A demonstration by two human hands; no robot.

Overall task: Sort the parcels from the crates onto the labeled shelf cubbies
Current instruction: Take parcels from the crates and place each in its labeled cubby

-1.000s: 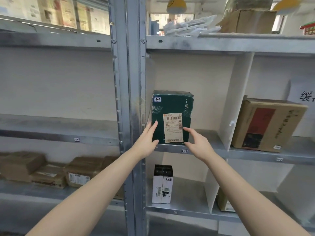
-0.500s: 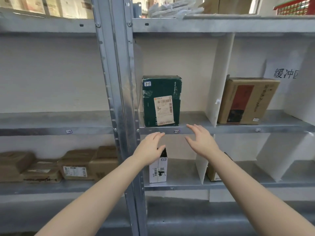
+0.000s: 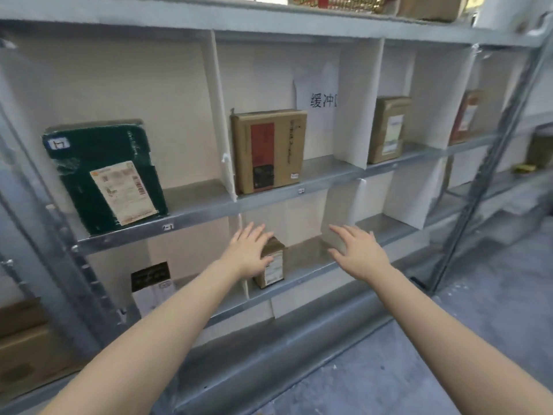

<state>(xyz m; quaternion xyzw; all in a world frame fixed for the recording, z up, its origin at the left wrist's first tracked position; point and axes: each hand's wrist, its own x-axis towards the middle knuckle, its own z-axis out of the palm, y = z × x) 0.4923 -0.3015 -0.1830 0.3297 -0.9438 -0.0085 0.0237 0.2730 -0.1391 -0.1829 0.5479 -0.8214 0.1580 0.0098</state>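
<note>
A dark green parcel [image 3: 104, 175] with a white shipping label stands upright in the left cubby of the middle shelf [image 3: 203, 212]. Both my hands hover empty in front of the row below it, fingers spread. My left hand [image 3: 250, 253] is in front of a small brown box [image 3: 273, 266] in a lower cubby and partly hides it; whether it touches the box I cannot tell. My right hand [image 3: 357, 251] is to the right of that box, in front of the same cubby. A brown box with a red panel [image 3: 269, 151] fills the cubby right of the green parcel.
More brown parcels [image 3: 389, 133] stand in cubbies further right, past a white paper sign [image 3: 321, 100]. A black-and-white box [image 3: 151, 287] sits lower left, cardboard boxes [image 3: 27, 339] at far left. White dividers [image 3: 221, 115] separate cubbies. Grey floor [image 3: 449, 354] lies lower right.
Both hands have let go of the green parcel, which stays in its cubby, and dropped down and right to the lower row. The view has swung right and tilted.
</note>
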